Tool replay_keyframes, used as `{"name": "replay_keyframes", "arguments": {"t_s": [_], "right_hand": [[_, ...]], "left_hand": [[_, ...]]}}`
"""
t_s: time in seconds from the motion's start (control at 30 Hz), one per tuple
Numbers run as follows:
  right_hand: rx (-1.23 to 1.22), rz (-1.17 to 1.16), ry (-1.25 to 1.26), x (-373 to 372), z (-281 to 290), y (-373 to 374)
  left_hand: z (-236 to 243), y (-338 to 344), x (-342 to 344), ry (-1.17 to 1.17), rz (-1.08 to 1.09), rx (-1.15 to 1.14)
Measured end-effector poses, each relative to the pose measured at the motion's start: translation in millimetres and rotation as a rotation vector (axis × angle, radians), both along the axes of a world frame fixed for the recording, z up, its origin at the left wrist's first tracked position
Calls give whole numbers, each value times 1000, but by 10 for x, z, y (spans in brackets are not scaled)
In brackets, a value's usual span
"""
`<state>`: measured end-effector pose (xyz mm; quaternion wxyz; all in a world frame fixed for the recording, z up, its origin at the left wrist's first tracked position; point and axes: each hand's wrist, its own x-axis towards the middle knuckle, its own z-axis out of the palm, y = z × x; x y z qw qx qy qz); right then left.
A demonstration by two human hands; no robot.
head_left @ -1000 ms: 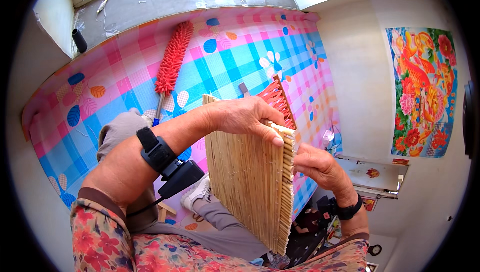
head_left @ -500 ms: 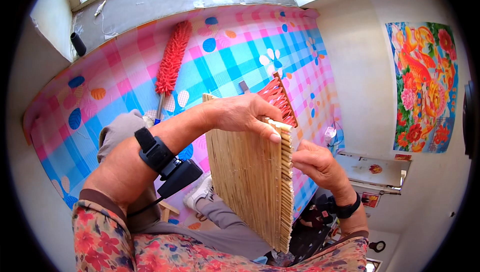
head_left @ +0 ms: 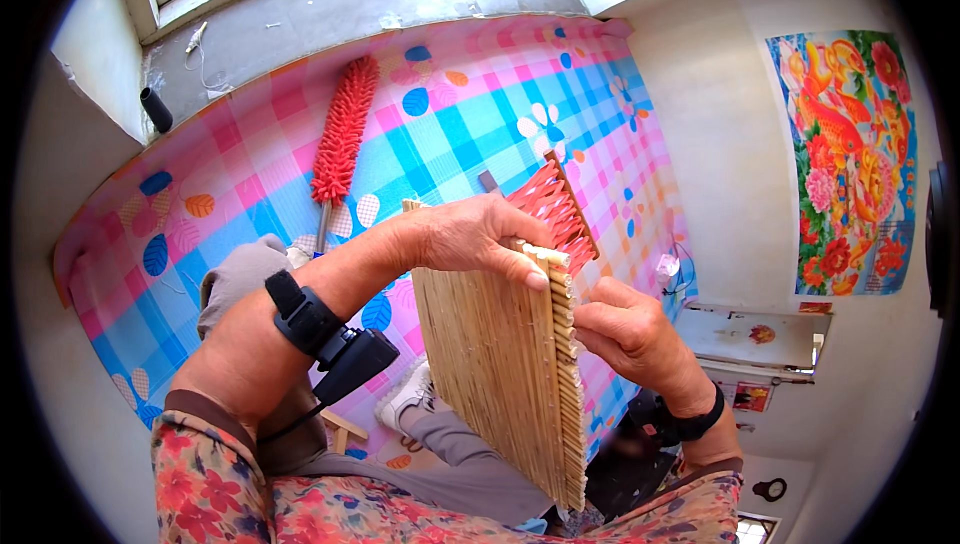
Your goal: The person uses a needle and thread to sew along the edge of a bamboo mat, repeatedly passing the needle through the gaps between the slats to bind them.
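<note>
A flat panel of tightly packed straw-coloured stalks (head_left: pixel 485 354) stands on edge over my lap, its cut stalk ends lined up along the right side. My left hand (head_left: pixel 485 236) is closed over its top edge, thumb on the near face and the other fingers mostly hidden behind. Beside the upper right edge, my right hand (head_left: pixel 635 332) has its thumb and fingertips pinched together close to the stalk ends. Whatever lies between those fingertips is too small or hidden to make out.
A red fluffy duster (head_left: pixel 345 134) lies on the checked, flowered floor covering (head_left: pixel 430 139). Behind the panel is a stool with a red woven seat (head_left: pixel 555 206). My shoe (head_left: pixel 405 394) is below the panel, near a small wooden piece (head_left: pixel 343 431). A colourful poster (head_left: pixel 850 164) hangs at right.
The view has shifted slightly. My right hand stays pinched by the stalk ends, its fingers turned a little. My left hand keeps its grip on the panel's top edge.
</note>
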<state>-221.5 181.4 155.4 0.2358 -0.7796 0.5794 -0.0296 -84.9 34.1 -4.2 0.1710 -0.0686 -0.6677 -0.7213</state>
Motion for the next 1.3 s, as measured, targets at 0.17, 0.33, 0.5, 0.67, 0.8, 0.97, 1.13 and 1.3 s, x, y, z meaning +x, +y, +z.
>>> {"name": "replay_keyframes", "arguments": {"t_s": [0.17, 0.33, 0.5, 0.67, 0.8, 0.97, 1.13, 1.3], "right_hand": [[164, -82, -211, -122, -88, -17], [236, -111, -328, -166, -124, -14], [256, -63, -326, -183, -81, -32], [253, -44, -307, -200, -68, -23], [246, -27, -320, -248, -75, 5], [272, -86, -387, -276, -80, 55], [313, -149, -306, -193, 14, -15], [216, -94, -127, -81, 67, -50]], "left_hand": [[-24, 3, 0, 66, 39, -28], [16, -1, 21, 14, -2, -11], [37, 10, 16, -5, -6, -13], [26, 27, 15, 10, -11, 5], [46, 27, 10, 18, -14, 6], [43, 24, 16, -4, -18, 18], [40, 33, 19, 25, 7, 27], [43, 22, 22, -2, 18, -30]]}}
